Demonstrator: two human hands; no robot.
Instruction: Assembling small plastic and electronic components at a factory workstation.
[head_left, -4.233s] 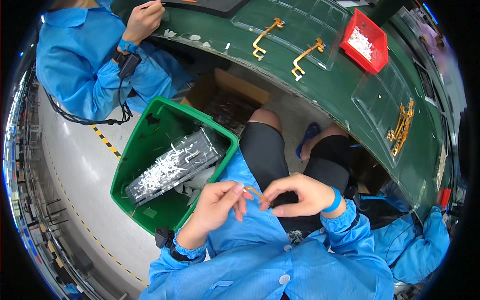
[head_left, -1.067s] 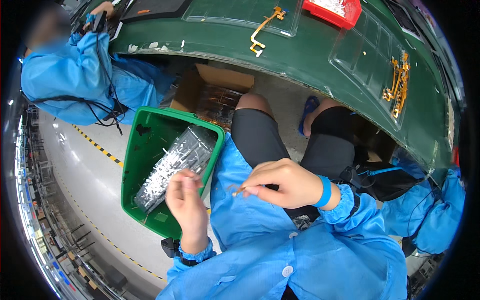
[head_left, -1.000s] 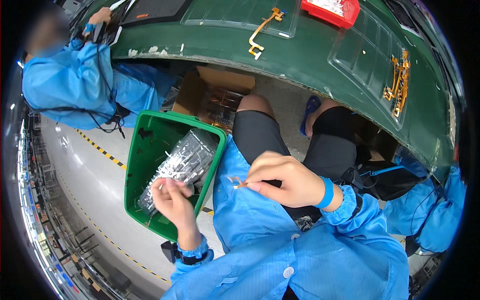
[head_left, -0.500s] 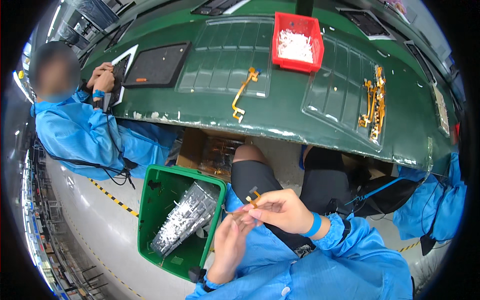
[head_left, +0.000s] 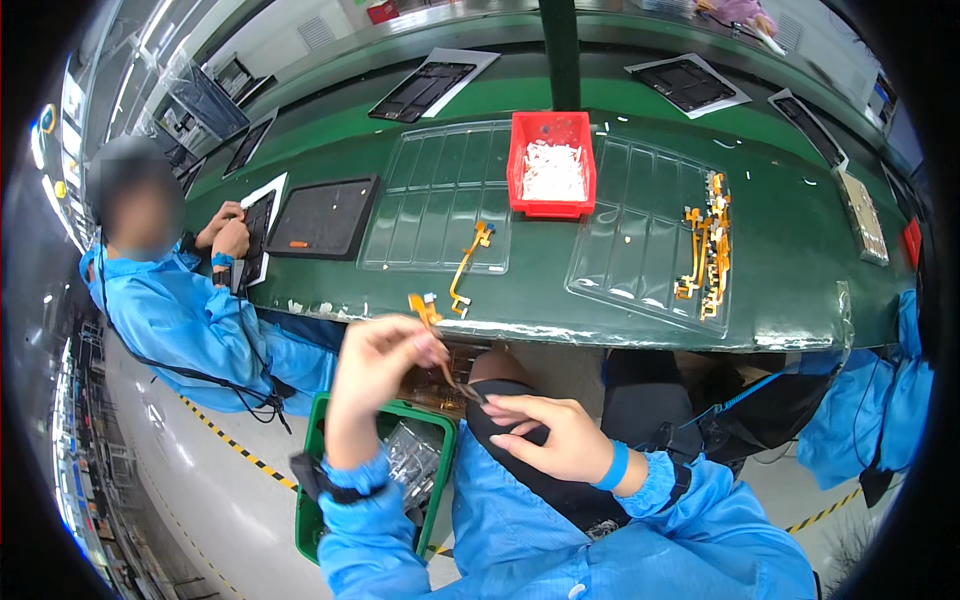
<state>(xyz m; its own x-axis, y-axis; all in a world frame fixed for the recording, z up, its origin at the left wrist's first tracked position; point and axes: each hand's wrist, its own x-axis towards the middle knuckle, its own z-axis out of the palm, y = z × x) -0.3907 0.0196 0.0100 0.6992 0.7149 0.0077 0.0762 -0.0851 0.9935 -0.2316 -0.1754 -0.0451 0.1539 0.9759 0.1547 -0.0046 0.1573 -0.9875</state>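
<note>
My left hand [head_left: 375, 365] is raised in front of the table edge and pinches a thin orange flex strip [head_left: 432, 330] near its upper end. My right hand [head_left: 545, 432] sits lower, above my lap, with its fingertips at the strip's lower end near a small dark piece. Another orange flex strip [head_left: 468, 268] lies on the green table [head_left: 800, 250] just beyond my hands, partly on a clear plastic tray [head_left: 440, 200].
A red bin [head_left: 552, 172] of white parts stands mid-table. A second clear tray [head_left: 640, 240] holds several orange strips [head_left: 705, 245]. A green crate [head_left: 400, 470] of clear bags sits by my left knee. A person in blue [head_left: 190, 310] works at black trays [head_left: 320, 215] on my left.
My left hand moved away from the green crate and up to join the right hand on the orange strip. My view tilted up from my lap to the table.
</note>
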